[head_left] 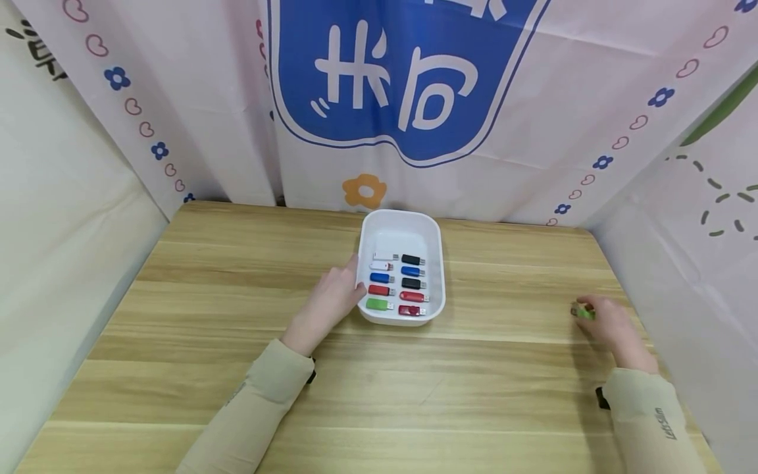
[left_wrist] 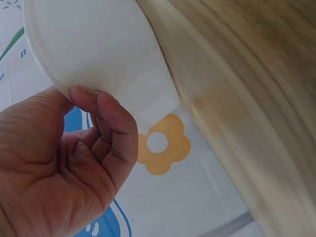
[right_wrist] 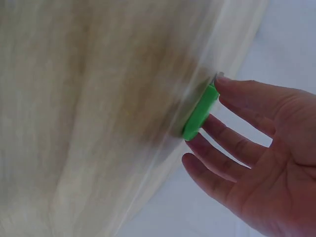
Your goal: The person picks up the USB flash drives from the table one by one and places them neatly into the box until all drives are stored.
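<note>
A white plastic tray (head_left: pixel 403 320) stands mid-table with USB flash drives lying in two columns, their metal plugs toward the right. My left hand (head_left: pixel 334 296) pinches the tray's left rim between thumb and curled fingers, as the left wrist view shows at the tray wall (left_wrist: pixel 98 44). Over at the table's right side, my right hand (head_left: pixel 610 326) holds a green USB flash drive (right_wrist: pixel 200 113) between thumb and fingertips, close to the tabletop. In the tray, another green flash drive (head_left: pixel 376 304) lies nearest the front left, beside a dark red one (head_left: pixel 410 310).
The wooden table (head_left: pixel 474 395) runs back to a printed curtain (head_left: pixel 533 164) with a blue emblem. Pale cloth walls (head_left: pixel 65 197) close in the left and right sides. Rows of blue, black, red and white drives fill the tray's front part.
</note>
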A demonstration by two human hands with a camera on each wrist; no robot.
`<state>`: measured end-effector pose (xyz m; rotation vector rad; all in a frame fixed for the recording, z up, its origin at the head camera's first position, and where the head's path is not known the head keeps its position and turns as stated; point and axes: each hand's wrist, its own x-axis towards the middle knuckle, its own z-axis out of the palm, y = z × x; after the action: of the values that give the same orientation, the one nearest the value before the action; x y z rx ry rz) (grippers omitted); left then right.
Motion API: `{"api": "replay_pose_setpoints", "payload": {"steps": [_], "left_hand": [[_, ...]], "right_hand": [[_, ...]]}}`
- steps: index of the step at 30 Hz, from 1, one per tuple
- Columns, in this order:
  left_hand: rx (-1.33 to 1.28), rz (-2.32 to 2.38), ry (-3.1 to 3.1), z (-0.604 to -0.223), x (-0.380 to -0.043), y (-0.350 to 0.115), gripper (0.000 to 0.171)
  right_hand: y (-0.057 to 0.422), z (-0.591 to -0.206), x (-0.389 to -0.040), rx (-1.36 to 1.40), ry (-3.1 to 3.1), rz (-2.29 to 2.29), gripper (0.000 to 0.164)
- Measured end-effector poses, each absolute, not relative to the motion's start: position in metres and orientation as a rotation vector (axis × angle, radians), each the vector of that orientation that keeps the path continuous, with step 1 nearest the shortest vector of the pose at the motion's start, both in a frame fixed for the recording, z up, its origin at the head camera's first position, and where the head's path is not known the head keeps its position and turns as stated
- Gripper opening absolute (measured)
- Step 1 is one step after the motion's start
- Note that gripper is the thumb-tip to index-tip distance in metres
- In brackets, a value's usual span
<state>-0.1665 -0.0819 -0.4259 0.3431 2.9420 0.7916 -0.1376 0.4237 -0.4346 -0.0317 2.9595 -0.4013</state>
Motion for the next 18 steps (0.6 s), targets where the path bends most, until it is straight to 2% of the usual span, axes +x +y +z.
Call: {"api": "replay_pose_setpoints", "payload": {"steps": [14,18], "left_hand": [[0.336,0.790,2.943,-0.427,-0.168,-0.082,0.061],[0.336,0.795,2.942,-0.427,-0.168,-0.082,0.061]], "right_hand": [[0.419,-0.443,-0.143,-0.041,3.022,-0.349,0.038],[0.416,-0.446,-0.144,-0.097,3.060,-0.308,0.028]]}}
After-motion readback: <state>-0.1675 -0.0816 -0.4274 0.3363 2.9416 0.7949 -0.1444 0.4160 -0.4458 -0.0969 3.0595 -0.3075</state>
